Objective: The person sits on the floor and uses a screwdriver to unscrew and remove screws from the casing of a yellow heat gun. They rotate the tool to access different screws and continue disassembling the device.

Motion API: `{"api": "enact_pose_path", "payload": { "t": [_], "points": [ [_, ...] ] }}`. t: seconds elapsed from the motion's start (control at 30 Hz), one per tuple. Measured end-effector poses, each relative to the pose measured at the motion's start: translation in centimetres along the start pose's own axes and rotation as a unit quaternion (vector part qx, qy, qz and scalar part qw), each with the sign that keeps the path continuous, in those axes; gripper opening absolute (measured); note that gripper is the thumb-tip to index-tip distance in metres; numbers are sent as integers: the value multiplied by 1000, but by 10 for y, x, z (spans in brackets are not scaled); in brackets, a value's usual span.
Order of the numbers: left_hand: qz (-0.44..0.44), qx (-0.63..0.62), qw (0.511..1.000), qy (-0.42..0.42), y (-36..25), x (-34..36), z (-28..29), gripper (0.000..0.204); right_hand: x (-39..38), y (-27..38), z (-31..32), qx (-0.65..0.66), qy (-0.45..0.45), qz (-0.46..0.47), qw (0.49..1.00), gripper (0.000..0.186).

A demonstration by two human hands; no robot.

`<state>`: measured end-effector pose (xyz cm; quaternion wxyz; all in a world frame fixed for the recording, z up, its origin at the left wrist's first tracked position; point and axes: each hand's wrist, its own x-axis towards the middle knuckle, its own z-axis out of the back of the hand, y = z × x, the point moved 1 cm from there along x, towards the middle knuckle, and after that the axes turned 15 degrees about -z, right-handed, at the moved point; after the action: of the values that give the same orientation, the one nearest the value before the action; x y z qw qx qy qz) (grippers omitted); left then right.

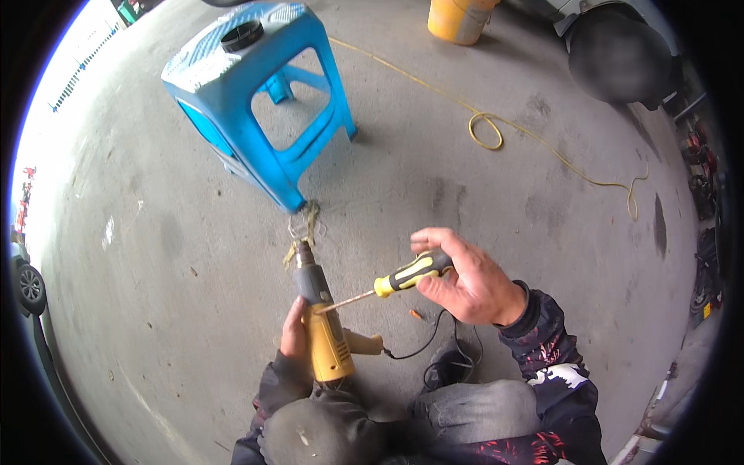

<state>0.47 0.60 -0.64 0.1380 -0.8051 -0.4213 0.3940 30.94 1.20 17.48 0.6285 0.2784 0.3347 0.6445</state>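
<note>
I have my left hand [295, 329] gripping the side of a yellow and dark grey heat gun [329, 341], whose metal nozzle points away from me. My right hand [465, 283] holds a yellow and black screwdriver [403, 275] by its handle, thumb below it and fingers reaching above it. The screwdriver's long shaft lies across the gun's body, its tip at the upper part of the yellow housing by my left hand. A black cord runs from the gun's handle along the floor near my shoe.
A blue plastic stool [256, 116] with a dark round object on top stands ahead. A yellow bucket [453, 23] and dark blurred object [620, 58] are farther back. Yellow cord [488, 132] crosses the concrete floor. A small orange piece [415, 315] lies nearby; vehicle wheels are at the left.
</note>
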Motion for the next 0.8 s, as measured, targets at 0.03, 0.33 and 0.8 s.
{"api": "enact_pose_path", "payload": {
  "t": [0.03, 0.33, 0.8],
  "points": [
    [-6, 0, 1000, -5, 1, -1, 2, 63, -3, -1, -2, 49, 15, -14, 999, 46],
    [11, -18, 1000, 0, 1, 2, 8, 62, -3, 5, 4, 24, -2, -7, 1000, 27],
    [-53, 57, 997, -5, -6, 6, -2, 41, -8, -5, -8, 78, 18, -130, 988, 42]
  ]
}}
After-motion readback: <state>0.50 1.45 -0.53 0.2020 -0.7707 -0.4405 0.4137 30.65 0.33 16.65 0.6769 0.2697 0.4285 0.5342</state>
